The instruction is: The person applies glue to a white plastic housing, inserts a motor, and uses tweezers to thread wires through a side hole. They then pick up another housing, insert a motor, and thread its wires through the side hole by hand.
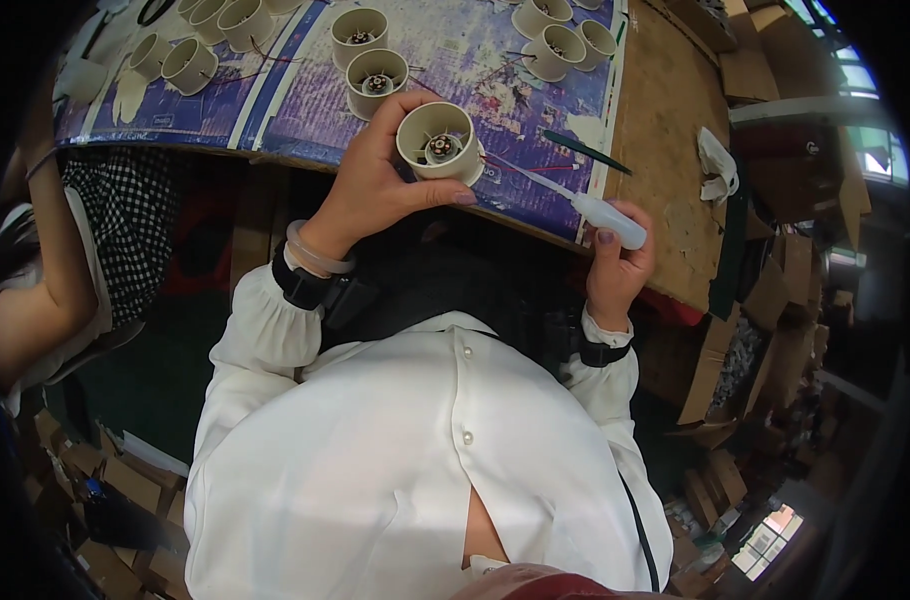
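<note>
My left hand (370,180) is wrapped round a cream plastic cup-shaped housing (462,163), tilted so its mouth faces me. A small round metal motor part (441,148) sits in the middle of its inside. In my right hand (620,275) is a translucent squeeze bottle (609,221) with a long thin nozzle. The nozzle points left toward the housing's side; whether it touches cannot be made out. Red and dark wires (547,168) run out from beside the housing. Past the bottle lies a slim dark green tool (590,152), pointed at one end.
Two similar housings (377,82) stand just beyond my left hand. Several more (190,66) are at the back left, others (554,52) at the back right. Crumpled white paper (716,165) lies on the brown board. A person (50,270) sits at left; cardboard boxes (720,370) stand at right.
</note>
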